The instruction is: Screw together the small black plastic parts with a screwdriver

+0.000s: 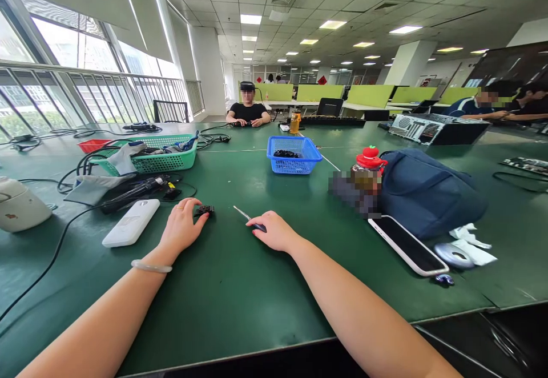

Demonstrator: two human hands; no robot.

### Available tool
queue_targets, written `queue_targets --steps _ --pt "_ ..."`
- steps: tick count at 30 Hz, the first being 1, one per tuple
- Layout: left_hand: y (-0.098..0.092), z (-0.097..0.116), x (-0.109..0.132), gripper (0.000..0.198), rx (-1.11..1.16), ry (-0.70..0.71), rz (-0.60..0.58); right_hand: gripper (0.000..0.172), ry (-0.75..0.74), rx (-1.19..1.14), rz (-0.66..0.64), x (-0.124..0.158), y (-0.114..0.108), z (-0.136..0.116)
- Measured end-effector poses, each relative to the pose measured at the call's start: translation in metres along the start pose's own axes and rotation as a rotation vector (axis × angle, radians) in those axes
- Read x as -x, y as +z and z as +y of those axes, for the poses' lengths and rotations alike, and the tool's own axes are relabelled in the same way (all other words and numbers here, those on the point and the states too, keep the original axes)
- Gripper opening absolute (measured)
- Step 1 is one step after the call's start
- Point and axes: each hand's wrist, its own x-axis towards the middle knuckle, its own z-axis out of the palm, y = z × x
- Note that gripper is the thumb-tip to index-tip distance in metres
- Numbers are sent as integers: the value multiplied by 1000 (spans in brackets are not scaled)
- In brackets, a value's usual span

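My left hand [185, 221] is closed on a small black part [205, 210], with the thumb and fingertips at its edges. The part's exact kind is too small to make out. In my right hand [274, 230] is a screwdriver [244, 214]. Its thin metal shaft points up and left towards the black part, with a gap between them. My fingers cover most of the dark handle. Both hands are low over the green table [226, 304]. Just left of my left hand lies a white, rounded block like a power bank [132, 224].
Beyond my hands stands a blue basket [295, 164] holding black pieces. A green basket [166, 162], cables and a black tool are at the left. On the right are a navy bag [432, 189], a red-lidded bottle [369, 161] and a phone [409, 245]. A person [248, 109] sits opposite.
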Motion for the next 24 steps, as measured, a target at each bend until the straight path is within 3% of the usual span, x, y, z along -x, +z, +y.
queue_targets --steps 4,8,15,24 --pt "8 -13 -5 61 210 -114 -111 34 9 -12 -4 -1 0 0" --pt "10 -17 -11 65 300 -146 -205 33 6 -19 -4 -2 0 1" --pt "7 -17 -12 65 334 -126 -143 32 0 -29 -6 -3 1 4" --pt "4 -12 -10 59 199 -126 -124 31 -5 -51 -12 -3 -2 3"
